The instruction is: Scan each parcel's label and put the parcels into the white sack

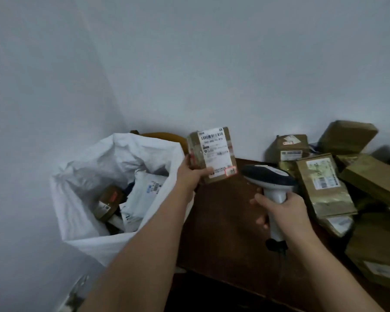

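You had one white sack (81,176), one barcode scanner (271,183), one taped cardboard parcel (212,154) in hand, and roughly seven brown parcels piled on one dark wooden table (223,221).

Two plain pale walls (189,52) meet in a corner at the left, dimly and evenly lit. A dark brown wooden tabletop (223,221) stands against the far wall, a rounded wooden chair back (164,137) just behind its left end.

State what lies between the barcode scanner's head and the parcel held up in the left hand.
Nothing: in the head view a small gap separates the scanner from the held parcel, with only the dark wooden table showing behind it.
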